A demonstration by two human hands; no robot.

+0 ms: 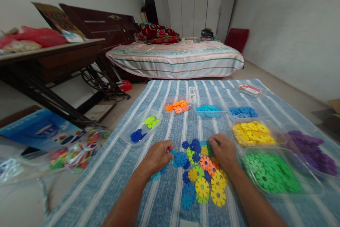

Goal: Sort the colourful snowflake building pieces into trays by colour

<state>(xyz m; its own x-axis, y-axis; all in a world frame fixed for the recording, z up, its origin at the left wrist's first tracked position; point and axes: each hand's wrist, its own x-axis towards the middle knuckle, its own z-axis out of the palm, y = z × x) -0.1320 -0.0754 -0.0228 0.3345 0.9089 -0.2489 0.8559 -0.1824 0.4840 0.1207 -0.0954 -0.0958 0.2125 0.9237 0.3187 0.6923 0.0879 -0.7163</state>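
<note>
A pile of notched plastic discs (202, 186) in yellow, blue, lime, orange and other colours lies on the striped cloth between my hands. My left hand (158, 155) is at the pile's left side, thumb and fingers pinched together, with a blue notched disc (173, 152) at the fingertips. More blue discs (156, 176) lie partly hidden beneath that wrist. On the pile's upper right, my right hand (223, 149) is closed, its fingertips down by a green disc (208, 147). What those fingers hold, if anything, is hidden.
Clear tubs hold sorted discs: dark blue and lime (127, 138), orange (177, 106), light blue (208, 110), blue (243, 112), yellow (253, 133), green (271, 174) and purple (310, 149). A lidded box (249, 89) sits at the far right. Beyond stands a bed (175, 60).
</note>
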